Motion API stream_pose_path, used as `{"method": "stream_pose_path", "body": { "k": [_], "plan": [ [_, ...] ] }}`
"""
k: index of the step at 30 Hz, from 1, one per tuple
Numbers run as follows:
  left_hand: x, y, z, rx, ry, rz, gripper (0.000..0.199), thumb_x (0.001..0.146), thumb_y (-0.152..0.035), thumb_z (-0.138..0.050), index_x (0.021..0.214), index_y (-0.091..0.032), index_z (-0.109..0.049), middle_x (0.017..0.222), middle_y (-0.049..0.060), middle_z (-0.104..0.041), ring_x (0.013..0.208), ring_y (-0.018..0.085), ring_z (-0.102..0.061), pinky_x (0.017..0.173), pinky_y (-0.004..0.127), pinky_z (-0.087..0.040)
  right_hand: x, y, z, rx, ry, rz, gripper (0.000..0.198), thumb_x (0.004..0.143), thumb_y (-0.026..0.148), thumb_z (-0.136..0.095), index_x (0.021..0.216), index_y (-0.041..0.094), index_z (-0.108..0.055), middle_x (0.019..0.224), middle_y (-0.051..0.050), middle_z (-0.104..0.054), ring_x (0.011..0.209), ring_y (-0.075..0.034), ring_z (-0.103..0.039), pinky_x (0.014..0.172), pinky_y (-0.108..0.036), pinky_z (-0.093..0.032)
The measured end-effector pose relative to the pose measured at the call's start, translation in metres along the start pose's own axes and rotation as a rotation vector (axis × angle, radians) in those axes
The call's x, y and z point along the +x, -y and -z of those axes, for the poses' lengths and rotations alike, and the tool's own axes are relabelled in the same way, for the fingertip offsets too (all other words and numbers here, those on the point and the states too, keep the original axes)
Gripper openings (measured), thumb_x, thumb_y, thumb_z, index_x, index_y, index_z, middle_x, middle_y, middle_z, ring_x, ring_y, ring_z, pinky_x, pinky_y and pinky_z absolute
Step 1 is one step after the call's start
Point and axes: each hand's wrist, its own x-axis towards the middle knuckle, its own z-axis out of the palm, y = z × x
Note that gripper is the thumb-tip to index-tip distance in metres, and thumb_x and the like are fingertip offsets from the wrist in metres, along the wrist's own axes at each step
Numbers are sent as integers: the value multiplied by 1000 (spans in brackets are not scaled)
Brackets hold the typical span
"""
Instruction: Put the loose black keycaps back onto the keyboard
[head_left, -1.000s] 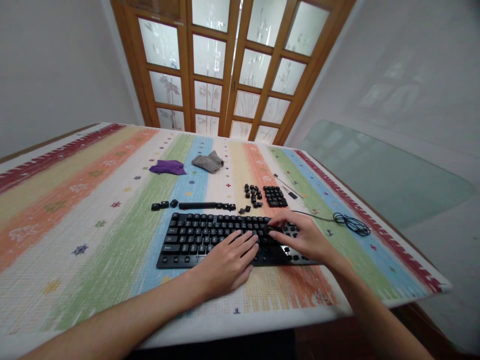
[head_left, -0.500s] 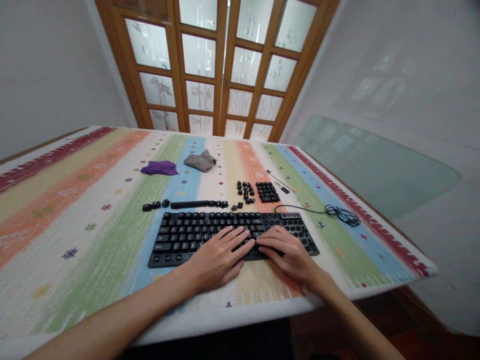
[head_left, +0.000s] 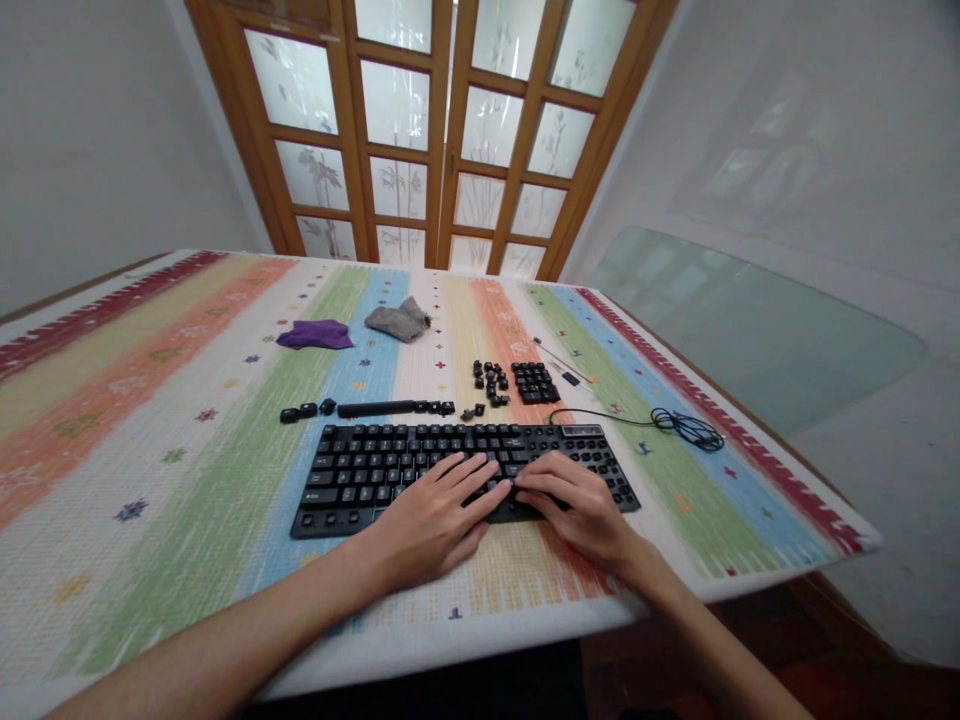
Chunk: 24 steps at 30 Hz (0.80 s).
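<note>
A black keyboard [head_left: 352,467] lies near the table's front edge. Its letter keys carry caps, while the bottom row and the right-hand section show bare key posts. My left hand [head_left: 442,510] rests flat over the right part of the letter keys, fingers stretched out. Beside it, my right hand [head_left: 566,497] has its fingers curled together, the tips closed on a keycap at the right end of the letter block; the fingers mostly cover that cap.
Behind the keyboard lie a spacebar [head_left: 375,409], loose keycaps [head_left: 490,380] and a block of number-pad keycaps [head_left: 535,382]. A coiled cable [head_left: 686,428] sits to the right, near a thin rod [head_left: 559,357]. Farther back are a purple cloth [head_left: 315,335] and a grey cloth [head_left: 401,320].
Both hands keep nearly the same place on the keyboard. The view has shifted very slightly; no keycap has visibly moved.
</note>
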Motion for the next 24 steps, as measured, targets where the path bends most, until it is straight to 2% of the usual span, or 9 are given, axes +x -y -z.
{"method": "stream_pose_path", "body": {
  "k": [10, 24],
  "plan": [
    [1, -1, 4, -12, 15, 6, 44, 101, -29, -46, 143, -17, -47, 146, 13, -52, 138, 28, -46, 114, 46, -37, 4, 0, 0, 48, -39, -6, 16, 92, 12, -64, 102, 21, -72, 88, -6, -75, 81, -21, -67, 73, -37, -58],
    [3, -2, 5, -7, 38, 5, 43, 99, -27, -49, 141, -17, -50, 147, 13, -51, 138, 29, -46, 114, 48, -38, 3, 0, -1, 74, -64, 9, 18, 93, 11, -61, 103, 20, -73, 89, -6, -77, 80, -19, -68, 72, -34, -59]
  ]
}}
